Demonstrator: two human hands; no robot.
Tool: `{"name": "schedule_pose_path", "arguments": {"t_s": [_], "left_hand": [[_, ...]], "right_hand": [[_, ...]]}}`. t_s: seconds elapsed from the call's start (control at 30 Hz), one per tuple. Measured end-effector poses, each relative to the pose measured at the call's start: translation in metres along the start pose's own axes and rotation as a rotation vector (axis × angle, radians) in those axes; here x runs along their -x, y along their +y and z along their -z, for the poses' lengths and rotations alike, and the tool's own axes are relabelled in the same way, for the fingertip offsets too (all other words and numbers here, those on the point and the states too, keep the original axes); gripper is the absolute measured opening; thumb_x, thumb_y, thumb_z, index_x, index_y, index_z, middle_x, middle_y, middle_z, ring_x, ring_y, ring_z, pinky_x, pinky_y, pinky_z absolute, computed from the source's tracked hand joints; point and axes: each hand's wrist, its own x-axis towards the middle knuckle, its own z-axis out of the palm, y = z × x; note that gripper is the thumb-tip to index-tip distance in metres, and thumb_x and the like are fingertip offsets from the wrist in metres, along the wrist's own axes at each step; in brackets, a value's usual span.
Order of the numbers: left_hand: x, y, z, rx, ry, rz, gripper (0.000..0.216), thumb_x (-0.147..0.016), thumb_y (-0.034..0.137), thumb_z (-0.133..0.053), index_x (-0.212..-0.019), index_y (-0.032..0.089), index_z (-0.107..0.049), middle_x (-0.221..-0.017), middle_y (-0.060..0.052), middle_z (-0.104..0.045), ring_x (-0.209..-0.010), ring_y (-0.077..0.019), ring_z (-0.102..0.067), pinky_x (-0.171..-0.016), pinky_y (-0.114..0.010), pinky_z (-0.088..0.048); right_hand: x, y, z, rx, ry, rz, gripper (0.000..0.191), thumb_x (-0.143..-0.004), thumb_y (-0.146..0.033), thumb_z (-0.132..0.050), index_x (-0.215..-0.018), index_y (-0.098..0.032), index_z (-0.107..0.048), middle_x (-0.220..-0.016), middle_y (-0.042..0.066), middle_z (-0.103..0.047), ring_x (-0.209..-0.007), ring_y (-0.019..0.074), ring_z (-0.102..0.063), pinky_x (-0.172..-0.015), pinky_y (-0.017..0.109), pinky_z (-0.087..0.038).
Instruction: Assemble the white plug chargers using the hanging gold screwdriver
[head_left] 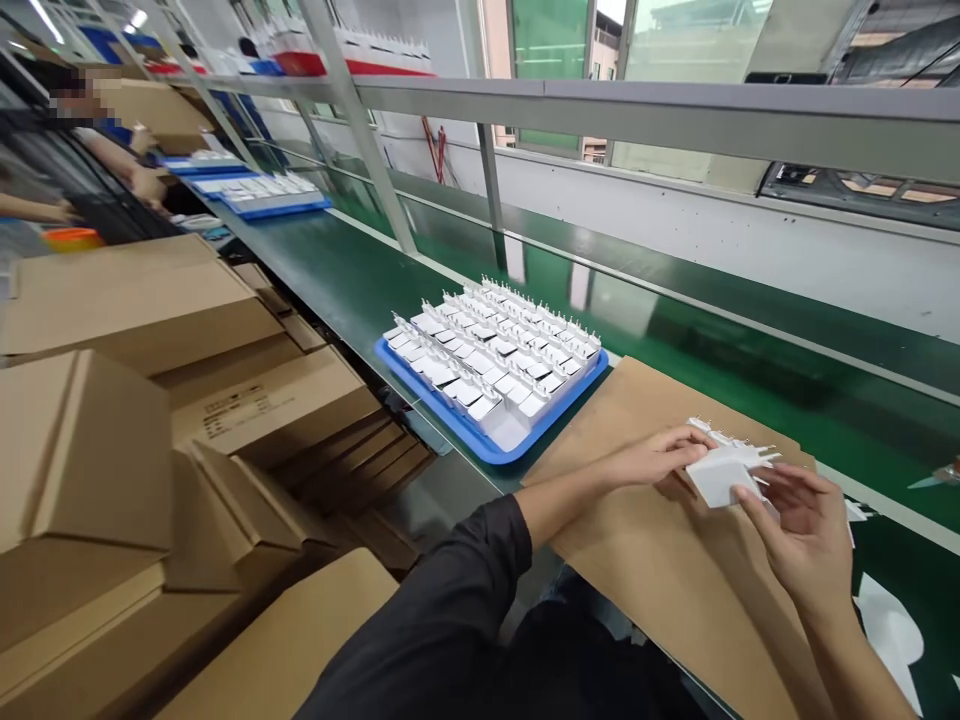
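Both my hands hold a small cluster of white plug adapters point(724, 468) with metal prongs over a brown cardboard sheet point(637, 560). My left hand point(660, 455) pinches the cluster from the left, its dark sleeve reaching in from below. My right hand point(799, 525) grips it from the right with curled fingers. To the left on the green conveyor belt point(337, 270) sits a blue tray point(480, 435) filled with rows of the same white adapters point(491, 350).
Stacks of flat and folded cardboard boxes point(150, 430) fill the left side. Further up the belt lie more blue trays point(274, 195) of adapters, with another person's arms point(127, 165) at work there. White scraps point(889, 625) lie at the right. A metal rail point(675, 110) runs overhead.
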Motion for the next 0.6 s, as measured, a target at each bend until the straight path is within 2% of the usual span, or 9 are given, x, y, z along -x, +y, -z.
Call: {"name": "schedule_pose_path", "arguments": {"t_s": [0.07, 0.13, 0.2, 0.27, 0.33, 0.4, 0.47, 0.6], "left_hand": [[0.012, 0.023, 0.002, -0.309, 0.127, -0.058, 0.030, -0.099, 0.041, -0.055, -0.117, 0.019, -0.066, -0.116, -0.009, -0.071, -0.096, -0.0186, -0.070, -0.078, -0.029, -0.060], [0.033, 0.046, 0.002, -0.587, 0.279, -0.101, 0.030, -0.099, 0.038, -0.055, -0.119, 0.019, -0.067, -0.117, -0.010, -0.074, -0.099, -0.0216, -0.072, -0.086, -0.033, -0.060], [0.058, 0.061, 0.001, -0.691, 0.448, -0.142, 0.036, -0.097, 0.038, -0.059, -0.126, 0.019, -0.066, -0.120, -0.012, -0.075, -0.101, -0.0245, -0.073, -0.089, -0.037, -0.061], [0.083, 0.063, 0.000, -0.568, 0.577, -0.165, 0.044, -0.097, 0.042, -0.059, -0.135, 0.019, -0.061, -0.126, -0.014, -0.073, -0.094, -0.0231, -0.075, -0.085, -0.037, -0.063], [0.104, 0.054, 0.000, -0.361, 0.612, -0.180, 0.052, -0.098, 0.048, -0.057, -0.141, 0.020, -0.057, -0.142, -0.016, -0.065, -0.102, -0.0242, -0.075, -0.083, -0.036, -0.064], [0.118, 0.039, 0.002, -0.207, 0.679, -0.231, 0.060, -0.096, 0.054, -0.059, -0.146, 0.020, -0.053, -0.153, -0.016, -0.056, -0.124, -0.0281, -0.068, -0.093, -0.037, -0.063], [0.127, 0.025, 0.004, -0.120, 0.760, -0.257, 0.066, -0.093, 0.059, -0.062, -0.146, 0.020, -0.054, -0.156, -0.015, -0.054, -0.137, -0.0308, -0.059, -0.102, -0.039, -0.060], [0.138, 0.012, 0.011, -0.145, 0.867, -0.269, 0.061, -0.092, 0.064, -0.062, -0.133, 0.018, -0.064, -0.137, -0.013, -0.067, -0.128, -0.0302, -0.063, -0.103, -0.040, -0.058]], "right_hand": [[-0.011, -0.013, -0.007, 0.069, -0.026, 0.050, 0.047, -0.079, -0.037, -0.085, -0.118, -0.024, -0.061, -0.107, 0.008, -0.073, -0.097, 0.0256, -0.075, -0.084, 0.043, -0.064], [-0.020, -0.028, -0.019, 0.157, -0.035, 0.160, 0.044, -0.082, -0.036, -0.083, -0.118, -0.023, -0.061, -0.107, 0.008, -0.073, -0.096, 0.0254, -0.076, -0.085, 0.045, -0.065], [-0.028, -0.043, -0.038, 0.223, -0.024, 0.330, 0.041, -0.086, -0.031, -0.081, -0.120, -0.023, -0.060, -0.106, 0.007, -0.074, -0.093, 0.0242, -0.076, -0.085, 0.043, -0.065], [-0.031, -0.054, -0.064, 0.265, -0.033, 0.531, 0.041, -0.088, -0.024, -0.079, -0.123, -0.024, -0.058, -0.103, 0.006, -0.074, -0.089, 0.0220, -0.075, -0.080, 0.038, -0.065], [-0.030, -0.061, -0.093, 0.221, -0.059, 0.672, 0.044, -0.091, -0.019, -0.075, -0.130, -0.025, -0.054, -0.100, 0.006, -0.074, -0.088, 0.0215, -0.074, -0.076, 0.035, -0.064], [-0.025, -0.064, -0.121, 0.182, -0.076, 0.737, 0.048, -0.094, -0.017, -0.070, -0.137, -0.026, -0.050, -0.101, 0.007, -0.073, -0.090, 0.0229, -0.073, -0.078, 0.037, -0.064], [-0.016, -0.067, -0.142, 0.145, -0.120, 0.772, 0.051, -0.097, -0.017, -0.065, -0.143, -0.026, -0.046, -0.104, 0.009, -0.073, -0.095, 0.0248, -0.072, -0.080, 0.039, -0.064], [0.003, -0.072, -0.162, 0.058, -0.261, 0.752, 0.051, -0.097, -0.013, -0.057, -0.145, -0.025, -0.045, -0.110, 0.010, -0.073, -0.105, 0.0260, -0.071, -0.086, 0.040, -0.065]]}}
